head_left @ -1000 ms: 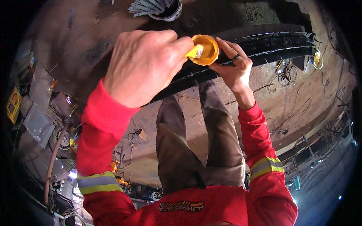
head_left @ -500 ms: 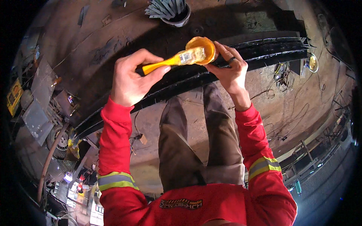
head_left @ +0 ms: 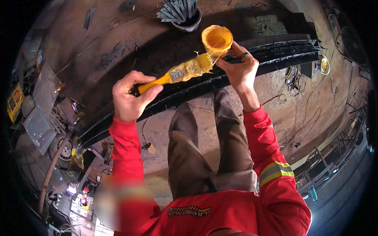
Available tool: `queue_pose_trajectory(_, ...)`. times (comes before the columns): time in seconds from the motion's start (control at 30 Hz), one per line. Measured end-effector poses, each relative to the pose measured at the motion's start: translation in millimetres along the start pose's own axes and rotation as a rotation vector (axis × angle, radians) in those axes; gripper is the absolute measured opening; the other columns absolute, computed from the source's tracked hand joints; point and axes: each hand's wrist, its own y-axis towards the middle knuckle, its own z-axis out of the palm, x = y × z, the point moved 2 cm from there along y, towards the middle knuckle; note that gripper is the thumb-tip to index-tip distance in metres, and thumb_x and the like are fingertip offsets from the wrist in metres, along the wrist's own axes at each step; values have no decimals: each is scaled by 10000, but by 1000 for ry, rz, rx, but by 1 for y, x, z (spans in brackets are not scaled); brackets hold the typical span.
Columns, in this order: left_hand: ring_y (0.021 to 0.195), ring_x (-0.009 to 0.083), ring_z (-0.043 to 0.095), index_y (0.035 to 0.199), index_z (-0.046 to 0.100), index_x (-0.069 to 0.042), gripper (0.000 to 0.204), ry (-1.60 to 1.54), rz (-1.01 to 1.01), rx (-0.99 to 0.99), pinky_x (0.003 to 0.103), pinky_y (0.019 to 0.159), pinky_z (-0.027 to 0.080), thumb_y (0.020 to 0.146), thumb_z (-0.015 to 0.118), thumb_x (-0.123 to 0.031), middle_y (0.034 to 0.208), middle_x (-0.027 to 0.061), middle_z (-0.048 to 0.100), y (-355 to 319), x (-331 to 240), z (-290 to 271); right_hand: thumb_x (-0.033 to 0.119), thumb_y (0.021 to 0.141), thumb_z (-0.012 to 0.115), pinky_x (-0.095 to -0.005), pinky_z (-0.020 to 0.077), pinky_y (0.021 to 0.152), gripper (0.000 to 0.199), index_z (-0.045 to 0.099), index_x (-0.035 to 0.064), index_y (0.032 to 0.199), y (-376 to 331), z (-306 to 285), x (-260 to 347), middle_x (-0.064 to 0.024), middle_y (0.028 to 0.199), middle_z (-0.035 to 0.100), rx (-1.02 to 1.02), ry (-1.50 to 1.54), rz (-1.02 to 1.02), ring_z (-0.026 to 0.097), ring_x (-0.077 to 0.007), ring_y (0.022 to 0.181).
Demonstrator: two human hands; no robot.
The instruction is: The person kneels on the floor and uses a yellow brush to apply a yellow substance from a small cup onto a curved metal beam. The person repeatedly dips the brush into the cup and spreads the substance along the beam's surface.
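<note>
My left hand (head_left: 130,96) grips the yellow handle of a paint brush (head_left: 179,72) whose bristles are loaded with yellow paint. The brush tip sits just below the rim of a small yellow paint-coated cup (head_left: 216,38), with a thin string of paint running between them. My right hand (head_left: 240,69) holds that cup from beneath, tilted toward me. Both hands are raised over a long black steel beam (head_left: 275,55) lying on the dirt floor. Red sleeves with a reflective band cover my arms.
A white bucket of grey metal pieces (head_left: 183,13) stands beyond the beam. Metal sheets and equipment (head_left: 39,118) crowd the left side. Cables and a small yellow-ringed item (head_left: 323,65) lie on the floor at right. My brown-trousered legs (head_left: 208,149) are below.
The brush has come out of the cup and down to the left, trailing paint. My left hand has dropped lower. The cup has tilted more toward me.
</note>
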Motion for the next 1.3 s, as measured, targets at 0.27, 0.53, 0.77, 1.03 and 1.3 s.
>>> queue_pose_trajectory(0.27, 867, 212, 569, 908, 561, 9, 281, 25, 254, -211, 318, 800, 429, 729, 746, -104, 879, 110, 592, 1, -61, -49, 115, 600, 880, -290, 524, 806, 574, 656, 2, 1116, 9, 9, -7, -91, 970, 689, -25, 24, -64, 659, -146, 877)
queue_pose_trajectory(0.53, 661, 127, 567, 919, 591, 35, 251, -2, 75, -162, 239, 599, 451, 743, 749, -49, 790, 81, 610, 7, -59, -40, 130, 614, 887, -258, 486, 863, 585, 641, -52, 1113, 3, -12, -42, -90, 1017, 691, -92, 86, 82, 631, -109, 918)
queue_pose_trajectory(0.77, 704, 101, 599, 886, 627, 12, 202, -98, -195, 85, 226, 638, 471, 740, 765, -14, 828, 44, 635, -9, 63, 37, 133, 630, 876, -226, 495, 774, 522, 667, -38, 1076, -4, -76, -103, -65, 933, 704, -214, -10, 174, 631, -84, 844)
queue_pose_trajectory(1.03, 728, 299, 634, 840, 654, -84, 143, 466, -122, 394, 380, 626, 487, 714, 718, -65, 809, 77, 663, 30, 144, 165, 106, 658, 858, -186, 484, 741, 442, 664, -72, 1012, -7, -96, -137, -66, 932, 699, -118, -174, 105, 631, -71, 835)
queue_pose_trajectory(1.3, 768, 320, 627, 804, 641, -102, 145, 682, -1, 562, 423, 658, 495, 675, 682, -52, 791, 88, 636, 36, 171, 222, 35, 679, 829, -225, 509, 803, 365, 663, -64, 988, 1, -102, -146, -85, 953, 697, -92, -21, 191, 655, -116, 877)
